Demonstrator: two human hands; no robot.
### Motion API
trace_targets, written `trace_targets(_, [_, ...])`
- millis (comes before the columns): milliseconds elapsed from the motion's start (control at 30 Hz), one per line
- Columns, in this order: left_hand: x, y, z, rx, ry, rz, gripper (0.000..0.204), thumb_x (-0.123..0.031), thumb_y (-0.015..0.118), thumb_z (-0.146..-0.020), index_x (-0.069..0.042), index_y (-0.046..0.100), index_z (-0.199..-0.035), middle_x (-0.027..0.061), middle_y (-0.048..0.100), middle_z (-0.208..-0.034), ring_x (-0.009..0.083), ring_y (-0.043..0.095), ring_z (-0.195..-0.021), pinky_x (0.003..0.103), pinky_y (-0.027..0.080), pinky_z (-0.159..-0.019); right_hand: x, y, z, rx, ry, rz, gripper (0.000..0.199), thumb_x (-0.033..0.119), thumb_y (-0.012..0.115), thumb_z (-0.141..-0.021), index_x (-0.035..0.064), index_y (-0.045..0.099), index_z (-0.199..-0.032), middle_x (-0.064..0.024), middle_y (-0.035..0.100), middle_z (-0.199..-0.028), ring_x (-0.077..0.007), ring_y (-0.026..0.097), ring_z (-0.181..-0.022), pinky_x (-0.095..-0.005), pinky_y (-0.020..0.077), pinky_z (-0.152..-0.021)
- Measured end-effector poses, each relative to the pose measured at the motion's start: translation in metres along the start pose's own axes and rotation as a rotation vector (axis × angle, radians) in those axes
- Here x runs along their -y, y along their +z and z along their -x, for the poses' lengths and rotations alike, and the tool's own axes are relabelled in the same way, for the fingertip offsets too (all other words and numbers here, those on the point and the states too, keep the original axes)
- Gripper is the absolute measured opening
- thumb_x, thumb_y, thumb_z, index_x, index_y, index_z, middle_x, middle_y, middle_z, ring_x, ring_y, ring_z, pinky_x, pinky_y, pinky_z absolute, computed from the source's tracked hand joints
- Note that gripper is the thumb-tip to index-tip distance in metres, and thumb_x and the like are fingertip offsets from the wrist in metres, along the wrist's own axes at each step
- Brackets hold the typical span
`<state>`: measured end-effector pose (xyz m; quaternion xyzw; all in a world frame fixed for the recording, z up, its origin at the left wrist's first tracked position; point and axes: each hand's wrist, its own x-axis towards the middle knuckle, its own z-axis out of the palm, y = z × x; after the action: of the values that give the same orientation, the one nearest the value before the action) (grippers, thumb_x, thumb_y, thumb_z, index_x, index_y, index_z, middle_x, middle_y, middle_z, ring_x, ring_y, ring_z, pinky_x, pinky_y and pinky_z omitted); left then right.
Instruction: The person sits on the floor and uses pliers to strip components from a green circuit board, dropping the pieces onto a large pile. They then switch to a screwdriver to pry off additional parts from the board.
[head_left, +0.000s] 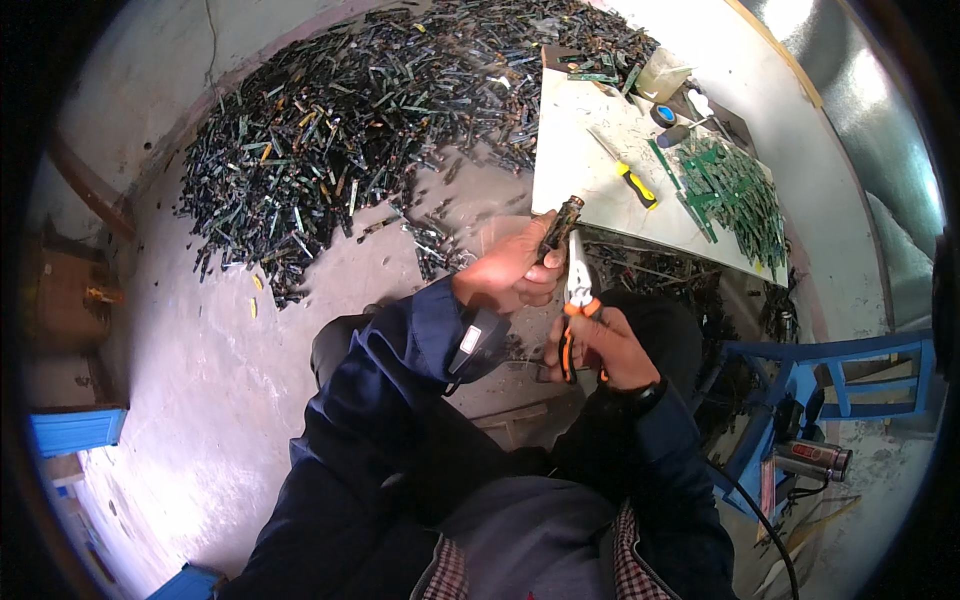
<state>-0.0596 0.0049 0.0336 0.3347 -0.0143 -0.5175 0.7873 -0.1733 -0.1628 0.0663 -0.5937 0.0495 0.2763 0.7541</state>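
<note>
My left hand (508, 268) is closed round a dark, narrow piece with a copper-coloured end (565, 218); its exact kind is hard to make out. It points up and to the right out of my fingers, by the near edge of the white tabletop. My right hand (622, 352) grips a pair of pliers (580, 290) with orange and black handles. The pliers' metal jaws point upward, close beside the dark piece. Whether the jaws touch it cannot be told. Both hands are above my lap.
A large heap of dark strips (330, 160) covers the floor ahead. On the white tabletop (575, 150) are a yellow-and-black handled tool (636, 186), green circuit-board strips (735, 195), a blue roll (663, 115) and a plastic cup (660, 75). At right stands a blue chair (850, 410) with a metal cylinder (810, 458).
</note>
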Motion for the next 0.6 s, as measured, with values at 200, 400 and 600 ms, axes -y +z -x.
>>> trace_targets(200, [-0.001, -0.003, -0.003, 0.064, 0.038, -0.086, 0.052, -0.051, 0.019, -0.100, -0.012, 0.040, -0.072, -0.0049, 0.026, -0.048, 0.0081, 0.021, -0.037, 0.025, 0.021, -0.039, -0.002, -0.015, -0.005, -0.025, -0.063, -0.125, 0.034, 0.029, 0.047, -0.097, -0.0022, 0.058, -0.103, -0.0168, 0.067, -0.092, -0.0207, 0.067, -0.081, -0.0299, 0.0539, -0.067])
trace_targets(400, [0.002, -0.002, -0.003, -0.004, 0.048, -0.153, 0.051, -0.049, 0.020, -0.100, -0.012, 0.040, -0.072, -0.0043, 0.026, -0.047, 0.0083, 0.021, -0.036, 0.026, 0.019, -0.037, 0.004, -0.012, -0.009, 0.071, 0.009, -0.091, 0.038, 0.032, 0.044, -0.097, -0.0016, 0.057, -0.109, -0.0166, 0.068, -0.094, -0.0207, 0.068, -0.078, -0.0250, 0.0518, -0.060])
trace_targets(600, [0.001, 0.001, -0.002, -0.039, 0.039, -0.194, 0.051, -0.049, 0.021, -0.100, -0.011, 0.041, -0.072, -0.0039, 0.027, -0.048, 0.0076, 0.021, -0.037, 0.025, 0.018, -0.037, 0.005, -0.017, -0.011, 0.084, 0.058, -0.177, 0.038, 0.033, 0.043, -0.097, -0.0010, 0.057, -0.109, -0.0175, 0.068, -0.094, -0.0222, 0.069, -0.078, -0.0238, 0.0510, -0.052])
